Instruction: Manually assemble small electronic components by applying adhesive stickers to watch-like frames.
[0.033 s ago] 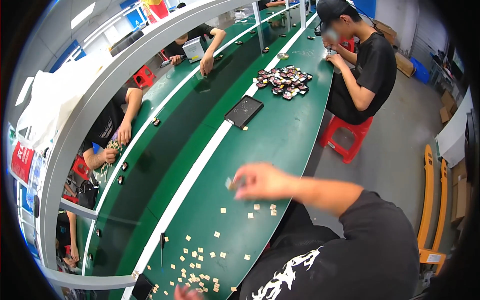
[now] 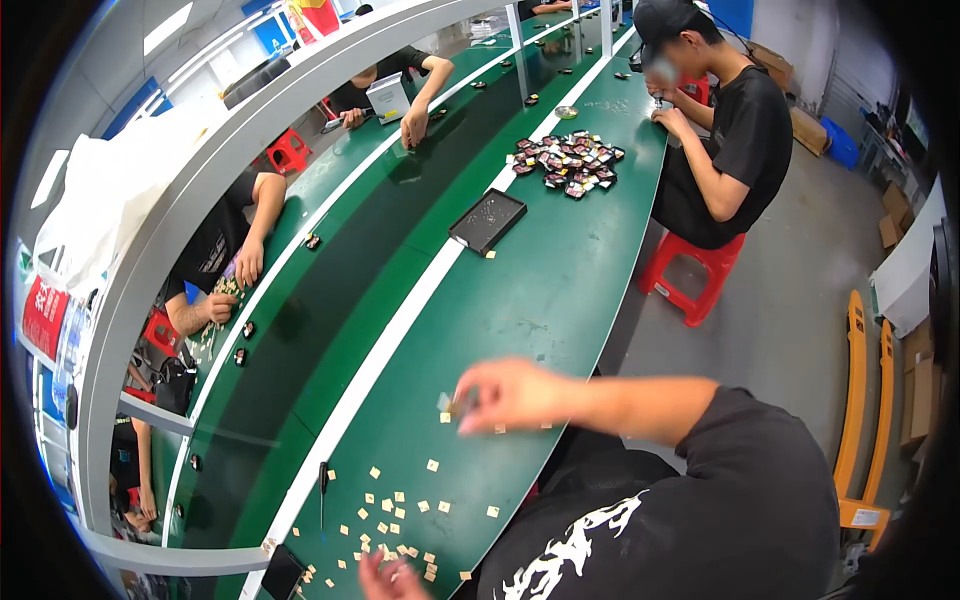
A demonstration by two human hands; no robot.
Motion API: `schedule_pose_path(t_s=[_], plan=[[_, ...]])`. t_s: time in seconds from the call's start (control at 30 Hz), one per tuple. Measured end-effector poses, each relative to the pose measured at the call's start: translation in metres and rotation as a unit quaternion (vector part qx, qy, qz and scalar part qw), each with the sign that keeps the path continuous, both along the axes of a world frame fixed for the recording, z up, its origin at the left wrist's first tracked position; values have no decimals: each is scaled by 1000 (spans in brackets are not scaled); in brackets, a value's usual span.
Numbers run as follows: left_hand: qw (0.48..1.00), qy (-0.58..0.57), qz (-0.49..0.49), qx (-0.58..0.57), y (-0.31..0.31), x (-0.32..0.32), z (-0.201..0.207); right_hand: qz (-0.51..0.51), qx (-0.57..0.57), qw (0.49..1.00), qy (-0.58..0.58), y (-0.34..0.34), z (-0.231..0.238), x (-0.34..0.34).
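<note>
My right hand [image 2: 515, 395] is over the green tabletop [image 2: 440, 350], its fingers closed in a pinch. A small, pale, blurred piece [image 2: 452, 404] sticks out at the fingertips; its kind is too smeared to name. Small cream square pieces [image 2: 433, 466] lie beneath and to the left of that hand, thickest near the lower edge. My left hand [image 2: 392, 577] shows only partly there, beside the cluster. Its fingers are slightly bent and apart, with nothing discernible between them.
A thin dark screwdriver [image 2: 322, 495] and a dark flat slab [image 2: 283, 573] lie at the left. Farther up are a black tray [image 2: 488, 222] and a pile of small black parts [image 2: 570, 163]. A person on a red stool [image 2: 697, 275] sits at the right; others sit across.
My right hand has come nearer and slightly left, still pinching the small piece. My left hand has risen a little farther into view.
</note>
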State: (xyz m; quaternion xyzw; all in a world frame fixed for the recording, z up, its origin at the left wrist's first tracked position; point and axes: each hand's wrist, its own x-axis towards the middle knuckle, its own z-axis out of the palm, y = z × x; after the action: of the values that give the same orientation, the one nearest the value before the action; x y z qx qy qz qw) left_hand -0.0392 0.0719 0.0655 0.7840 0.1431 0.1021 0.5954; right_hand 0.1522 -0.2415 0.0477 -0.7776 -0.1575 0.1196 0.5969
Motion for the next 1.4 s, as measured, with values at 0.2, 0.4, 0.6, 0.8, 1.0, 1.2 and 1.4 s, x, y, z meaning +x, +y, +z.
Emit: schedule_pose_path(t_s=[0.2,0.4,0.6,0.8,1.0,1.2,1.4], plan=[[969,-202,-66,129,-46,26,-37,138,155,965,159,118,3,-86],[975,-53,-53,-208,-17,7,-32,159,30,978,132,141,8,-94],[923,-36,-24,-381,8,5,-48,52,-41,996,-63,136,-1,-92],[931,-27,-12,-364,21,-5,-54,127,-218,959,-128,153,13,-101],[946,-30,-4,-323,17,-6,-57,168,-189,938,-237,160,16,-113],[975,-40,0,-220,10,-7,-55,185,-238,890,-341,164,15,-116],[992,-33,-4,-120,10,-8,-55,191,-295,857,-376,171,14,-119]])
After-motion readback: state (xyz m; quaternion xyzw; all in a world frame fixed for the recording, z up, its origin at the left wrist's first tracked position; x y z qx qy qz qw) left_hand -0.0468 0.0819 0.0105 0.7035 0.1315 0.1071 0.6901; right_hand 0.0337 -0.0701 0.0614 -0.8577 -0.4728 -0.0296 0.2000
